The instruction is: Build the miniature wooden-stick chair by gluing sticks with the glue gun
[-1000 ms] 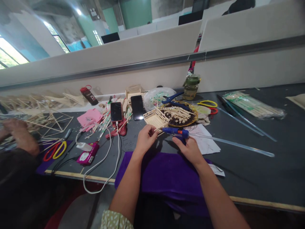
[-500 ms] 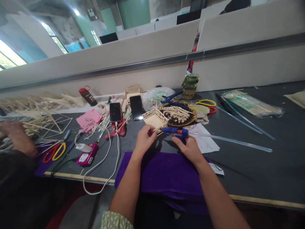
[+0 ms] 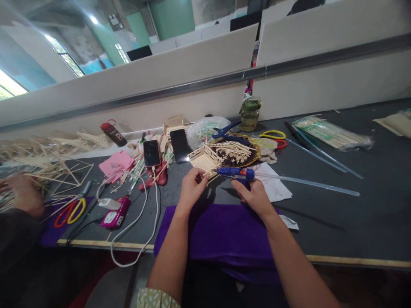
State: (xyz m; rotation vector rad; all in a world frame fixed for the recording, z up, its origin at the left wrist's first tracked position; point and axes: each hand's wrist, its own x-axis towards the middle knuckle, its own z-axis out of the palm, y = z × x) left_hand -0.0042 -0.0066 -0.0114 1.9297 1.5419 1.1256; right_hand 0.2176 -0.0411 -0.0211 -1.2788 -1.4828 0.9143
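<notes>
My right hand (image 3: 253, 192) is wrapped round the handle of a blue glue gun (image 3: 236, 173), whose nozzle points left. A long clear glue stick (image 3: 308, 182) trails out of its back end. My left hand (image 3: 193, 185) pinches the near corner of a small model made of thin wooden sticks (image 3: 205, 159), which has a slatted floor and low railings. The nozzle tip is close to that corner; whether it touches cannot be made out. Just behind the glue gun, loose cut sticks (image 3: 236, 150) lie in a dark round tray.
A purple cloth (image 3: 231, 239) covers the table edge before me. Phones (image 3: 179, 145), pliers (image 3: 226, 129), scissors (image 3: 272, 135), a jar (image 3: 249, 114) and bagged sticks (image 3: 334, 132) lie around. At left, another person's hand (image 3: 25, 192) is among stick frames, near a pink power strip (image 3: 116, 212).
The camera view has shifted slightly, so the table appears a little further left. Both my hands keep their hold, and the glue gun's nozzle stays by the model's corner.
</notes>
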